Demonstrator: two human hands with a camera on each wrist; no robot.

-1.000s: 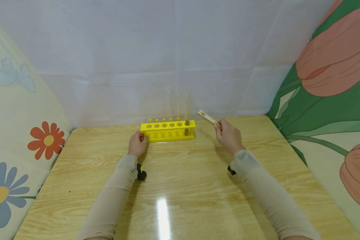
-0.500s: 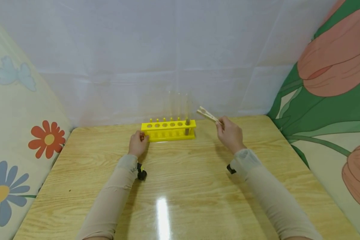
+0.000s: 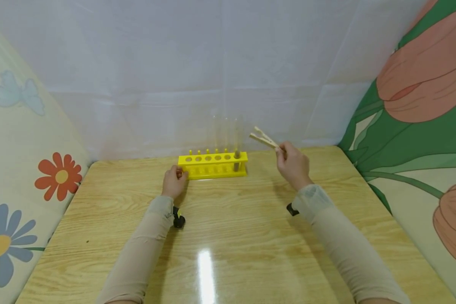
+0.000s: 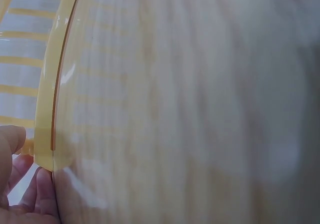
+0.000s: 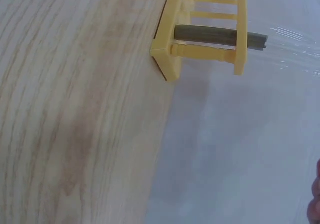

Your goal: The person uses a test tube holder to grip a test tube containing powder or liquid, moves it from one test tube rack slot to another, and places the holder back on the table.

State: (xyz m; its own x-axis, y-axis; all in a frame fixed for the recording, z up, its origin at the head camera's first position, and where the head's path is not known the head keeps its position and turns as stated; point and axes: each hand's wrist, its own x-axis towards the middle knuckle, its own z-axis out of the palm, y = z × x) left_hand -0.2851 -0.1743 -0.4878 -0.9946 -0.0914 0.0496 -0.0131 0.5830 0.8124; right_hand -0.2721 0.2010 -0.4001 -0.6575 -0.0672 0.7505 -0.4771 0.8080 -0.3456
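Note:
A yellow test tube rack (image 3: 213, 162) stands at the back of the table. My left hand (image 3: 173, 182) holds its left end; in the left wrist view the thumb and fingers (image 4: 46, 189) are at the end of its base. A test tube with brown contents (image 3: 237, 162) sits in the rightmost hole, and further clear tubes rise faintly at the rack's rear. My right hand (image 3: 294, 166) grips a wooden test tube clamp (image 3: 269, 141) in the air to the right of the rack. The clamp's jaws are spread apart, with nothing between them. In the right wrist view only some fingertips (image 5: 315, 199) show.
A wood-grain table (image 3: 228, 228) lies under both arms. A white cloth backdrop (image 3: 144, 63) hangs right behind the rack. Flower-printed panels (image 3: 414, 126) flank the table on both sides.
The jaws of the test tube clamp have gone from nearly together to spread apart. My right hand has risen slightly. My left hand and the rack have stayed in place.

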